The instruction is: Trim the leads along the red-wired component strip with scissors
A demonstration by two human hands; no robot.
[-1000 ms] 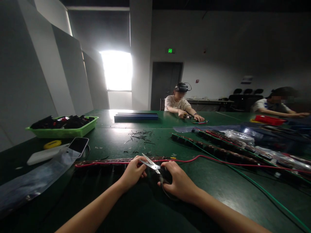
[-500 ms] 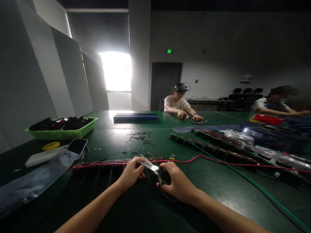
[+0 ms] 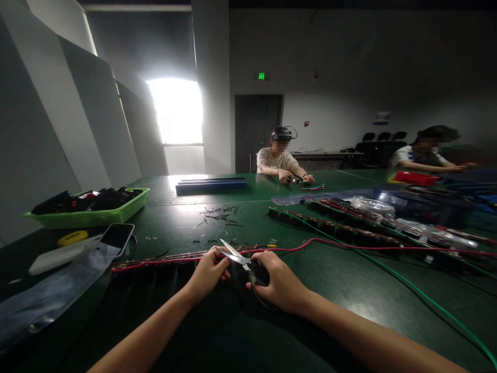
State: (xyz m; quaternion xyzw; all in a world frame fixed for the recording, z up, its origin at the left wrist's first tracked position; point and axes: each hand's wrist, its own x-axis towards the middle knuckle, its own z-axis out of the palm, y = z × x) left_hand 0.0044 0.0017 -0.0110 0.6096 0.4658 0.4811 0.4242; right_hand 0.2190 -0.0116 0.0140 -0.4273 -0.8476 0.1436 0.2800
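Observation:
My right hand point(image 3: 280, 280) grips a pair of scissors point(image 3: 242, 260) by the dark handles. The silver blades are parted and point up and left, one tip close to my left fingers. My left hand point(image 3: 206, 272) is closed in a pinch at a long strip of black parts point(image 3: 155, 270), which lies across the table in front of me. What sits between the left fingertips is too small to make out. A red wire point(image 3: 298, 248) runs along the strip, passes behind both hands and goes on to the right.
Black clippings point(image 3: 219, 215) lie beyond the strip. At left are a green basket point(image 3: 128, 210), a phone point(image 3: 117, 235) and a plastic bag point(image 3: 58, 295). More strips point(image 3: 334, 228) and a green wire point(image 3: 419, 295) lie right. A co-worker point(image 3: 277, 158) sits opposite, another at far right.
My view has turned slightly right and down, so the surroundings sit further left and higher. Both hands and the scissors keep nearly the same place at the strip.

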